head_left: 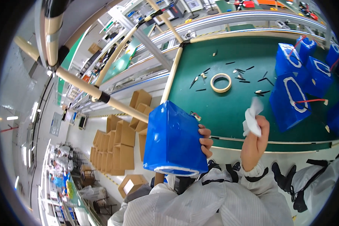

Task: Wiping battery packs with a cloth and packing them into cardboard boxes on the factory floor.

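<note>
Blue block (173,139), plain-sided, and white cloth (251,122) occupy both hands (263,132).

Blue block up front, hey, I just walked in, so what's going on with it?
A person's left hand is gripping the shiny blue block by the table's left end. The right hand, apart from it, holds a crumpled white wipe over the near side of the green table. Similar blue blocks stand at the table's right, and a roll of tape lies among scattered black strips.
</note>
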Tool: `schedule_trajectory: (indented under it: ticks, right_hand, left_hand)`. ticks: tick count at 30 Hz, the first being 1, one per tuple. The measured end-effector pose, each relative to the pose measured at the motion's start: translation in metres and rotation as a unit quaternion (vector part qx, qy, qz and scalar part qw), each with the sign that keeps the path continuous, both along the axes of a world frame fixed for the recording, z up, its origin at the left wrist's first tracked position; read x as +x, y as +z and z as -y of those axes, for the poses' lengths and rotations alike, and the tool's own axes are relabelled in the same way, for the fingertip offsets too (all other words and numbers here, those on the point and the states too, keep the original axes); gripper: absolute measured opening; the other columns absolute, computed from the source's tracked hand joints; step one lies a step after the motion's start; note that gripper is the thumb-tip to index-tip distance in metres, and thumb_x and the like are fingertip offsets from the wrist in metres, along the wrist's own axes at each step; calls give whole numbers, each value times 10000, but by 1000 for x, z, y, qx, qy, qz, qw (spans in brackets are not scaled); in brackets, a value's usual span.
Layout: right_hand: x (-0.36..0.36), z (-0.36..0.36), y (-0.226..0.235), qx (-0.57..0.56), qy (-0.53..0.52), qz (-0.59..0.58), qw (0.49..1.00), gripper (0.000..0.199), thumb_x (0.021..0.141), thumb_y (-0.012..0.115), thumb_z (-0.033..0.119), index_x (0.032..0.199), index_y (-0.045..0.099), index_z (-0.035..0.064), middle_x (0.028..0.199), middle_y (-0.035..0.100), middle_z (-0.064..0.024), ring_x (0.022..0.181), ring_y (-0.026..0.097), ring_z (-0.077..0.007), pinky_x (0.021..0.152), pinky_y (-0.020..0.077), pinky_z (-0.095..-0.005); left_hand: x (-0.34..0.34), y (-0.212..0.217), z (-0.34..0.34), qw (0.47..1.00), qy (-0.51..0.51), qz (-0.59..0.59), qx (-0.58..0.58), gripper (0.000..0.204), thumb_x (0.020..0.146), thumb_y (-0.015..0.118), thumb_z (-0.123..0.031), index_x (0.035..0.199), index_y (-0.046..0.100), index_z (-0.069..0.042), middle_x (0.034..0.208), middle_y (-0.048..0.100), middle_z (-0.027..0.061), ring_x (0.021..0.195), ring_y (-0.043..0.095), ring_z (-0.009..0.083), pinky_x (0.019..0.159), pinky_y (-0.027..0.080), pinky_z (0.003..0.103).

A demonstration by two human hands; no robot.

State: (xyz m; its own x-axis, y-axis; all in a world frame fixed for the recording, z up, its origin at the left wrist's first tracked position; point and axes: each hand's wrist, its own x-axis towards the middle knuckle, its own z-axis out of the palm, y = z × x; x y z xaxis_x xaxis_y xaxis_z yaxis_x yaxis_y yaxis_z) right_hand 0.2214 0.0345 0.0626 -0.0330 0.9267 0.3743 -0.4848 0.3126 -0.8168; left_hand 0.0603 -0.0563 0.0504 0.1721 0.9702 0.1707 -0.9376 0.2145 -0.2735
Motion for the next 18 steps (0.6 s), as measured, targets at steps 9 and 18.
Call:
schedule_trajectory:
  ticks: [9,18]
  right_hand:
    - [-73,69,5,269,212,197,919,172,763,557,57,931,535,80,843,516,-131,737,491,-326,810,403,-459]
    - [-126,160,40,369,503,11,781,312,724,478,-65,1008,524,55,955,523,-150,871,507,-317,806,409,-388]
  left_hand:
    - [-13,5,79,988,151,-38,7,583,812,643,-410,1227,428,-61,1147,466,76,1059,474,247,916,437,429]
    - [-27,-5,214,953,300,-44,-21,575,822,627,-422,1224,433,-60,1145,473,79,1058,480,249,909,441,428]
